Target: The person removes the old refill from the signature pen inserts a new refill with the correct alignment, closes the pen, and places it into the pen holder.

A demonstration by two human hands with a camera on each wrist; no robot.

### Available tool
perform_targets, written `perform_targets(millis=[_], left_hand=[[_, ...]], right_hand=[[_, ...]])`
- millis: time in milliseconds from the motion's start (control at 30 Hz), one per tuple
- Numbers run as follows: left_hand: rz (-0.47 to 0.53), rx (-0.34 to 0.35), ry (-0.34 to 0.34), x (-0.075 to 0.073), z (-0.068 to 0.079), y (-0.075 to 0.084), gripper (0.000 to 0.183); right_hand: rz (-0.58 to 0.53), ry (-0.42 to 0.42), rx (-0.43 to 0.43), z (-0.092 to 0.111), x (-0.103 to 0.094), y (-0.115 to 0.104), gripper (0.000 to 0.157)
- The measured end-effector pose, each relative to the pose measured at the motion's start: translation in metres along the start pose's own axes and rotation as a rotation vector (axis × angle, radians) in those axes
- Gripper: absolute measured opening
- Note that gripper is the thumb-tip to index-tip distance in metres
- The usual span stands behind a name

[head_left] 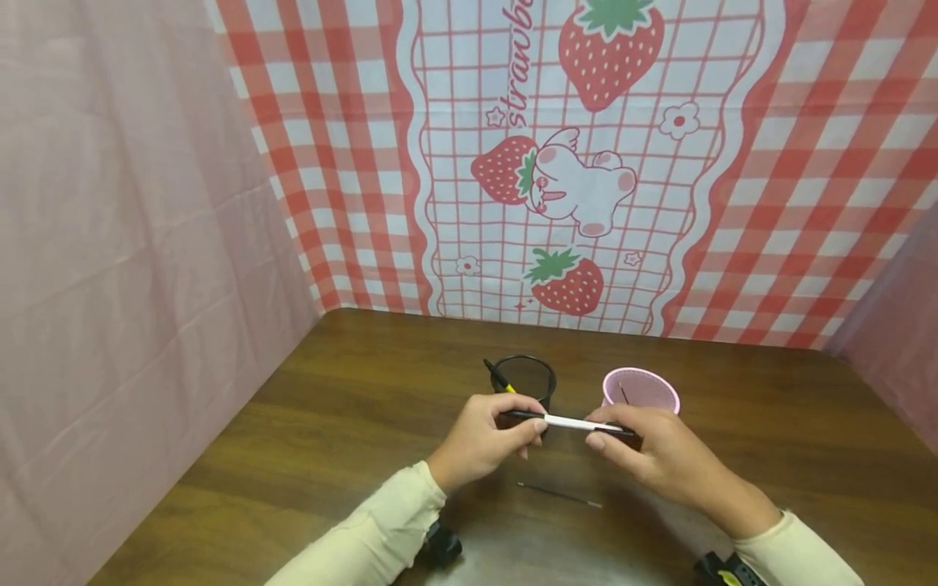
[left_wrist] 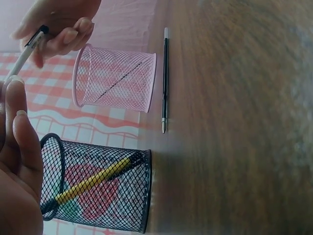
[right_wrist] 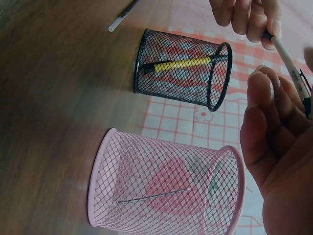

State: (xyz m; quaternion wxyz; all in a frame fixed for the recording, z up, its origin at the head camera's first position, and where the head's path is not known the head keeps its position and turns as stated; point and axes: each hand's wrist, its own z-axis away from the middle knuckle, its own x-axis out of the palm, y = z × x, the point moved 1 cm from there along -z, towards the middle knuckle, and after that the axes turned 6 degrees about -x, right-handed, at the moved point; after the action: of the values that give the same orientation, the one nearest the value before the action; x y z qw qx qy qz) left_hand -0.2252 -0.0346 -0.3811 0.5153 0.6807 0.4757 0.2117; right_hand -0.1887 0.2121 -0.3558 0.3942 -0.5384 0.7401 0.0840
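A white ballpoint pen with black ends (head_left: 572,422) is held level above the table between both hands. Its left end is pinched between the thumb and fingers of my left hand (head_left: 479,439). My right hand (head_left: 667,456) grips the other end, where a black clip (left_wrist: 38,35) shows in the left wrist view. Beneath the hands a dark, thin pen refill (head_left: 560,495) lies on the tabletop. Just beyond the left hand stands a black mesh pen cup (head_left: 554,381) with a yellow-and-black pen (left_wrist: 93,181) leaning in it. Past the right hand is a pink mesh pen cup (head_left: 676,397).
Inside the pink cup leans a thin refill (right_wrist: 154,196). Both cups stand upright on the brown wooden table (head_left: 330,423). A red-and-white checked strawberry cloth (head_left: 366,203) hangs behind the table, and a pale pink curtain (head_left: 146,244) hangs at the left.
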Motion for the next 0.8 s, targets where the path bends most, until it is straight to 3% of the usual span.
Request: perform_targets(millis=[233, 567, 800], left_hand=[[0.010, 0.005, -0.009, 0.0010, -0.0001, 0.0010, 0.012], [-0.010, -0.011, -0.014, 0.0011, -0.0007, 0.0003, 0.012], [-0.010, -0.012, -0.014, 0.0018, 0.0000, -0.0010, 0.012]], right_hand=[[0.023, 0.017, -0.031, -0.0016, 0.0013, -0.0040, 0.040], [0.078, 0.046, -0.091, -0.0026, 0.0000, -0.0041, 0.021], [0.089, 0.046, -0.084, -0.0028, -0.0003, -0.0049, 0.025]])
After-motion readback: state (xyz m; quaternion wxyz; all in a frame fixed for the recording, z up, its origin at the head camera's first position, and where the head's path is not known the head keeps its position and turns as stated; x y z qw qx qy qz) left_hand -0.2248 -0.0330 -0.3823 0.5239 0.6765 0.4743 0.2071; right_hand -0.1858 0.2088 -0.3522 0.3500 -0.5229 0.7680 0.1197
